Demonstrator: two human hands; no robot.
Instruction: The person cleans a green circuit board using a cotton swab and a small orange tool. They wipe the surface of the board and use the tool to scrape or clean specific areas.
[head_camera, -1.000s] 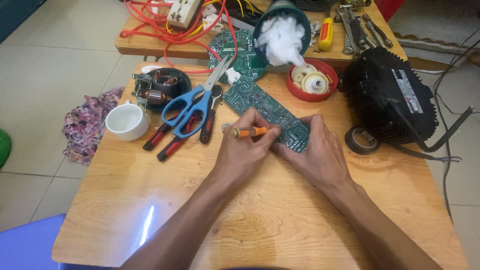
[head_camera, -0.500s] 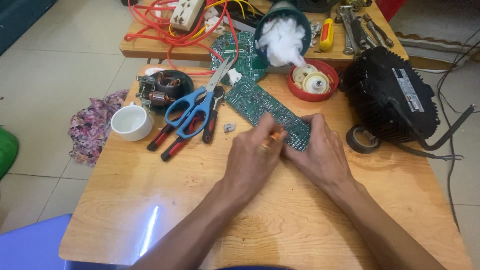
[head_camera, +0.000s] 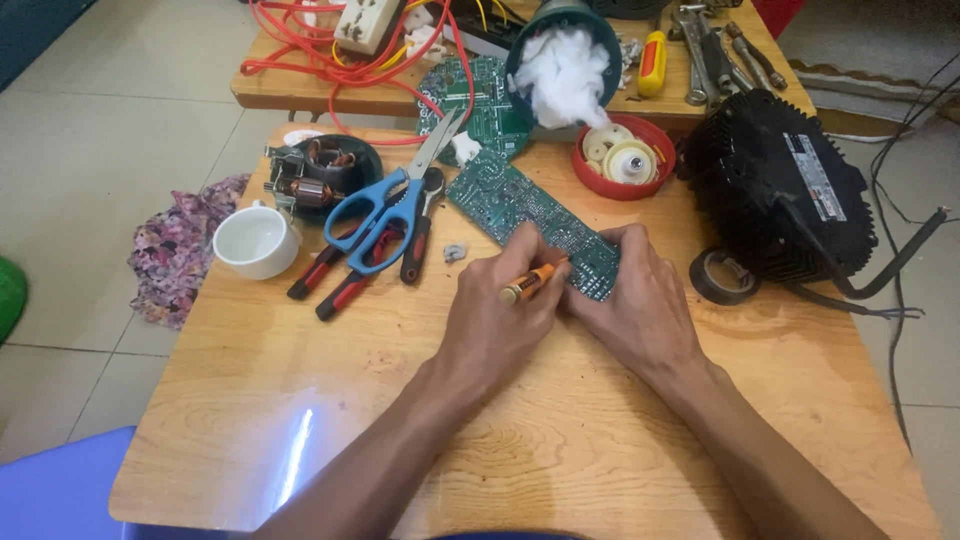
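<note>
circuit board (head_camera: 520, 215) mid-table (head_camera: 560, 440), scissors (head_camera: 385, 205) over pliers (head_camera: 345, 270) to its left, cup (head_camera: 255, 240) further left at the edge, bowl of gears (head_camera: 625, 158) behind, tape roll (head_camera: 722, 277) right, finned housing (head_camera: 775, 185) behind the roll

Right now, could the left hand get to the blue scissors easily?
Probably yes, but it holds an orange screwdriver. The left hand is near the blue scissors, with only bare wooden table between them.
</note>
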